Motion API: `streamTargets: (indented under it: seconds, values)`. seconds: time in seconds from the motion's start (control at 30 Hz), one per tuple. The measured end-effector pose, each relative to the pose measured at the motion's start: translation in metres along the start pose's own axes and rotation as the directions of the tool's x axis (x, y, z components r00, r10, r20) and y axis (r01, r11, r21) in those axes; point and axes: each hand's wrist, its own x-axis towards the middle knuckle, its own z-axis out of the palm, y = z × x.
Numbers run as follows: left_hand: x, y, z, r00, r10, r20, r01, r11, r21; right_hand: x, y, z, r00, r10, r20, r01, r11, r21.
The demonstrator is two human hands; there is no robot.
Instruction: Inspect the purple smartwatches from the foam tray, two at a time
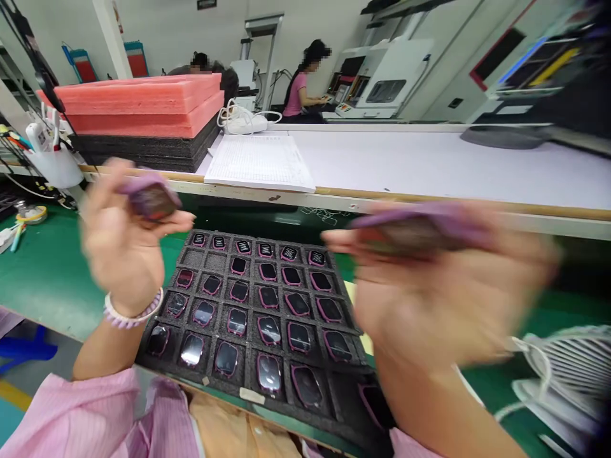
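Observation:
Raised over the far left corner of the foam tray, my left hand holds a purple-rimmed smartwatch body between thumb and fingers. My right hand, smeared by motion, is up at the tray's right side and grips a second purple smartwatch body. Below them the dark tray carries rows of square compartments, most with a purple-framed smartwatch body in them. Several in the farthest row show lit white marks on their screens. Two compartments in the second row at the left hold nothing.
Pink foam sheets over black foam stand on the raised shelf, beside a stack of printed paper. A white cup of tools is at the left. White cables and a ribbed white object lie right. A person sits beyond.

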Motion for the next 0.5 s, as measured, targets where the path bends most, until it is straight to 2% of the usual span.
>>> streamTargets:
  seconds: [0.07,0.1,0.13,0.17,0.2,0.27,0.33,0.5]
  values:
    - [0.002,-0.028,0.008,0.982,-0.178,0.063,0.183,0.979,-0.086,0.011,0.017,0.001,0.998,0.003,-0.068,0.007,0.989,0.15]
    - [0.002,-0.044,0.012,0.946,-0.304,0.115,0.316,0.944,-0.099,0.018,0.03,0.001,0.995,0.092,-0.032,-0.083,0.972,0.218]
    - [0.001,-0.06,0.015,0.89,-0.426,0.164,0.442,0.893,-0.083,0.024,0.044,0.001,0.981,0.195,0.001,-0.189,0.945,0.269]
    - [-0.001,-0.075,0.017,0.828,-0.525,0.196,0.542,0.84,-0.041,0.03,0.059,0.0,0.958,0.286,0.019,-0.278,0.913,0.298]
    - [-0.003,-0.088,0.018,0.792,-0.577,0.2,0.59,0.808,-0.003,0.034,0.074,-0.002,0.936,0.351,0.019,-0.339,0.887,0.314]
    - [-0.009,-0.108,0.017,0.755,-0.624,0.201,0.623,0.779,0.075,0.038,0.099,-0.004,0.908,0.418,0.015,-0.401,0.86,0.317]
    - [-0.012,-0.118,0.012,0.744,-0.635,0.206,0.624,0.771,0.125,0.038,0.116,-0.005,0.891,0.453,0.022,-0.438,0.846,0.305]
    - [-0.009,-0.127,-0.016,0.725,-0.647,0.237,0.627,0.762,0.159,0.037,0.129,0.001,0.872,0.485,0.064,-0.481,0.827,0.292]
